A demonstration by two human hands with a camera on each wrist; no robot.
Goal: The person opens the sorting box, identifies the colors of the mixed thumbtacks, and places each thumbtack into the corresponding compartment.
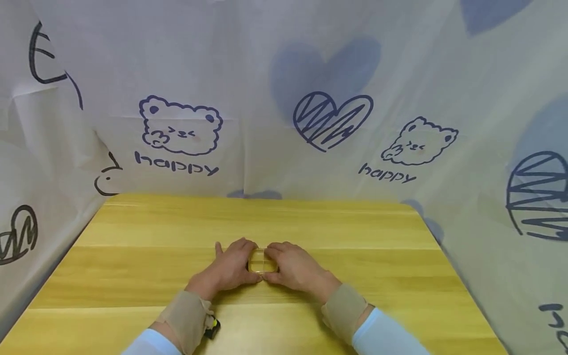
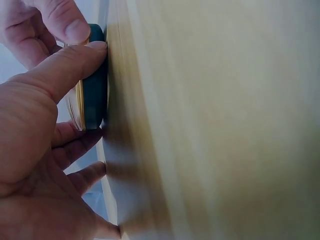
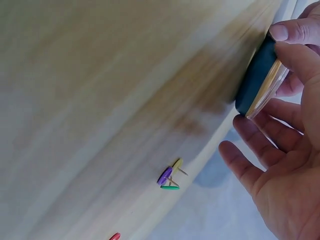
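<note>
Near the middle of the table, my left hand [image 1: 230, 266] and right hand [image 1: 295, 267] grip a small rounded box [image 1: 257, 260] from opposite sides. It has a clear top, and the left wrist view shows a dark teal base [image 2: 94, 95] with a gold-coloured rim. Both thumbs meet at its near side; the fingers curve around the far side. The box sits on or just over the tabletop; I cannot tell which. Purple [image 3: 164, 175], yellow [image 3: 177, 164] and green [image 3: 170, 187] thumbtacks lie together in the right wrist view, apart from the right hand.
A red thumbtack [image 3: 115, 236] lies at the lower edge of the right wrist view. The wood-grain table [image 1: 146, 222] is bordered by a white cloth [image 1: 266, 162] with bear and heart drawings. A small black and yellow object [image 1: 212, 327] shows beside the left wristband.
</note>
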